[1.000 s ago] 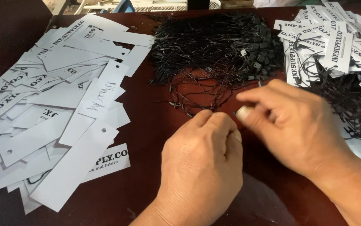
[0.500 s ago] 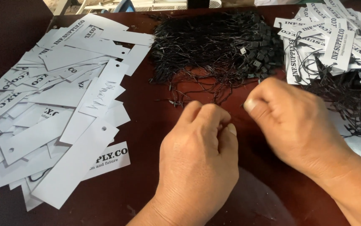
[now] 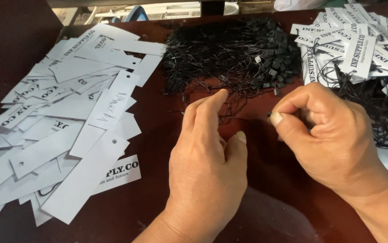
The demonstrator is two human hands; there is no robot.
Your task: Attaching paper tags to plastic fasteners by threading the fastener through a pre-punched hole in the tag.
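Snagging looks likely: right hand (image 3: 333, 139) pinches one black string (image 3: 248, 118) beside the tangled string pile (image 3: 230, 54); left hand (image 3: 209, 157), fingers loosely extended, holds nothing.

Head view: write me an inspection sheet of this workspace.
Surface: dark reddish-brown table, bare near the hands.
Job's things: thin black string running between both hands; heap of black strings behind.
Clutter: loose white paper tags at left; strung tags at right.
Hands: left hand fingers extended toward the heap; right hand pinching the string end.
Cables: nothing seen.
Surroundings: white wire rack beyond the table.
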